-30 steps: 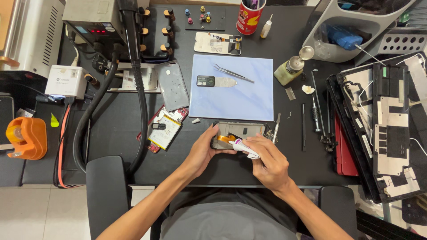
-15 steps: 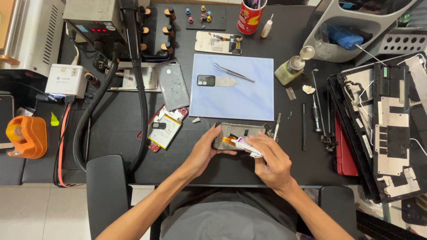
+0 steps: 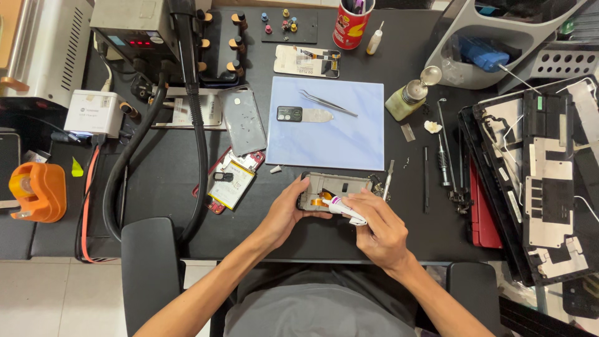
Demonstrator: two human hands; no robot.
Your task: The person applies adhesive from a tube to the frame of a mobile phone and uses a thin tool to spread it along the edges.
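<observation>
An opened phone frame (image 3: pixel 340 185) lies at the near edge of the black bench, just below a pale blue work mat (image 3: pixel 327 137). My left hand (image 3: pixel 288 209) grips the frame's left end. My right hand (image 3: pixel 377 229) holds a small white tube (image 3: pixel 344 209) with a purple band, its tip pointing left onto the frame beside an orange flex strip. On the mat rest tweezers (image 3: pixel 327 103) and a small camera part with a metal strip (image 3: pixel 304 115).
Another opened phone with its battery (image 3: pixel 231 182) and a grey back cover (image 3: pixel 243 122) lie to the left. A thick black hose (image 3: pixel 199 131) hangs from a hot-air station (image 3: pixel 134 28). Screwdrivers (image 3: pixel 442 150), a glass solvent bottle (image 3: pixel 409 97) and disassembled laptop shells (image 3: pixel 540 181) fill the right.
My right hand and the tube have shifted slightly along the phone frame. The left hand keeps its hold and the frame has not moved.
</observation>
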